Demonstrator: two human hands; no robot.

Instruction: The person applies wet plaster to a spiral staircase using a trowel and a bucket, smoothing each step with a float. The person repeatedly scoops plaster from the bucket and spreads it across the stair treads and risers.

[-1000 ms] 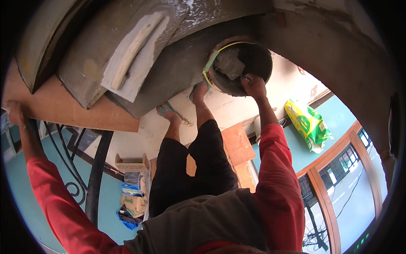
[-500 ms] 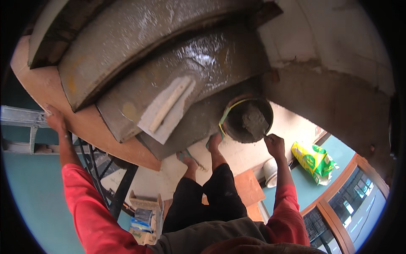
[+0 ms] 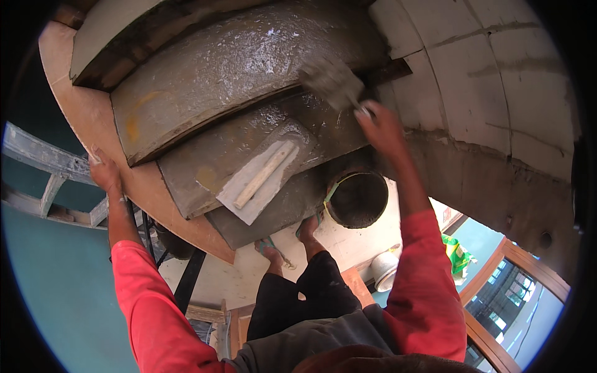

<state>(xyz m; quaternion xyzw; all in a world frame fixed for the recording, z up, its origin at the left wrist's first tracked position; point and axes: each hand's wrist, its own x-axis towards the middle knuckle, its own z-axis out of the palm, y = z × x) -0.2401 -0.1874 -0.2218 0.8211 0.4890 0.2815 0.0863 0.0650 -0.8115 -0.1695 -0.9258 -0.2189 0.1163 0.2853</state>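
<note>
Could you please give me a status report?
Left hand on edge of brown panel. Right hand holding blurred trowel over grey steps. Wooden-handled float lying on the steps.

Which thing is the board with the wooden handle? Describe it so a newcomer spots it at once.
Start at the curved grey steps across the upper middle. On them, up and left of the round dark bucket in the picture, lies a flat pale board. Its straight wooden handle sets it apart from the blurred trowel in the right hand.
</note>
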